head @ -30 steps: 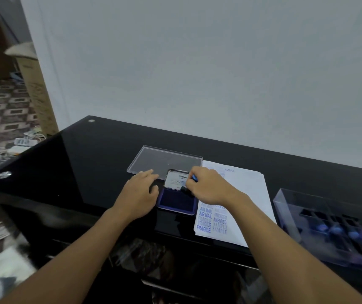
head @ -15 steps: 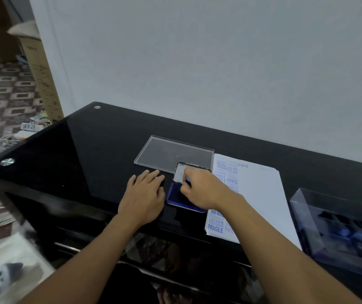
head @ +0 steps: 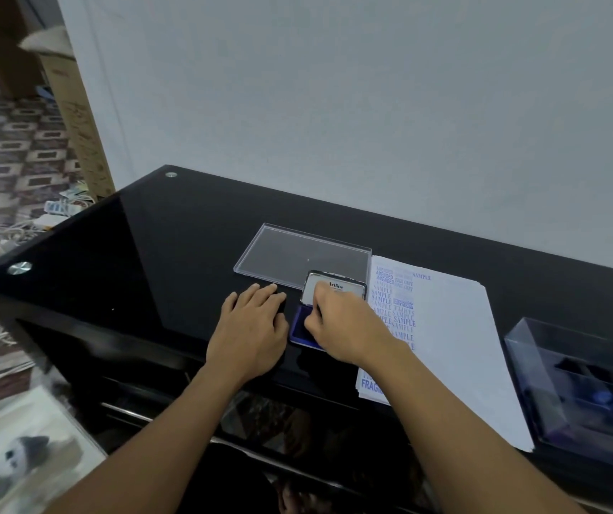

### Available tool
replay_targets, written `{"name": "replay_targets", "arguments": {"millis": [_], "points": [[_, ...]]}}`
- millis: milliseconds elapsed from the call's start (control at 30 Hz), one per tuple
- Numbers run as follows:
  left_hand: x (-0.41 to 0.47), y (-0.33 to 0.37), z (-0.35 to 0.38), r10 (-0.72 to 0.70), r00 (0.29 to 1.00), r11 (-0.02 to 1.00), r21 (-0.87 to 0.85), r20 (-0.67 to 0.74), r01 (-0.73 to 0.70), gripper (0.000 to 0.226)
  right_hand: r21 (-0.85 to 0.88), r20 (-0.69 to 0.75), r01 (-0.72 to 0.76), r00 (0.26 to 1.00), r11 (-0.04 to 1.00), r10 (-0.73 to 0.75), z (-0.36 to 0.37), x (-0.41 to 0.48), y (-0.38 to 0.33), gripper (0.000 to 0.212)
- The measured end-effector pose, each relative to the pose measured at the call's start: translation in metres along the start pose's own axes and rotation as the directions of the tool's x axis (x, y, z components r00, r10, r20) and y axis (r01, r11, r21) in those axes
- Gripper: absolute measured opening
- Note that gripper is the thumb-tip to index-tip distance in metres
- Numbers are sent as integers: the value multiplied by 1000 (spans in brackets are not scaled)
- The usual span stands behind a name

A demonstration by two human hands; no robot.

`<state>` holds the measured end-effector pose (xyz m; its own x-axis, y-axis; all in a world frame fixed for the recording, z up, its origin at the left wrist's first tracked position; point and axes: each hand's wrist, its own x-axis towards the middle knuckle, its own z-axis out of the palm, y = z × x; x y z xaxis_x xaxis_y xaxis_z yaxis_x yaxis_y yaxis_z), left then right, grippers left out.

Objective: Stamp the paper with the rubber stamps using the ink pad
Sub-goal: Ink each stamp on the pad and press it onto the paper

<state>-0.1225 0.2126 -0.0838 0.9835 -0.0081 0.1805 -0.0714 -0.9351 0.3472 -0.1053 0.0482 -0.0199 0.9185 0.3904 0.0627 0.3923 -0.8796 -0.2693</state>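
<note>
1. Left hand (head: pixel 249 328): flat on the black glass surface (head: pixel 149 261), fingers straight and together, just left of the ink pad. Holds nothing.

2. Right hand (head: pixel 338 324): over the ink pad, fingers curled downward, apparently pinching a rubber stamp that they hide. Judged step: inking.

3. Ink pad (head: pixel 298 324): blue bed on the surface between the hands. Its hinged lid (head: pixel 338 285) stands open at the far side, with a white label.

4. Paper (head: pixel 453 328): white sheets just right of the ink pad, long axis running near to far. Blue imprints fill the left column; the right part is bare. It lies directly right of the right hand, the nearer hand, so a short sideways carry should suffice.

5. Clear stamp box (head: pixel 542 365): right of the paper. Contents blurred.

6. Clear flat tray (head: pixel 297 250): beyond the ink pad.
</note>
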Motion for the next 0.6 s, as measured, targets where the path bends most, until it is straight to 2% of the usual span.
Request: {"name": "replay_targets", "arguments": {"millis": [600], "points": [[0, 1, 0, -4, 1000, 1000, -17, -13, 4, 48, 11, -46, -6, 999, 1000, 6, 3, -3, -1, 12]]}}
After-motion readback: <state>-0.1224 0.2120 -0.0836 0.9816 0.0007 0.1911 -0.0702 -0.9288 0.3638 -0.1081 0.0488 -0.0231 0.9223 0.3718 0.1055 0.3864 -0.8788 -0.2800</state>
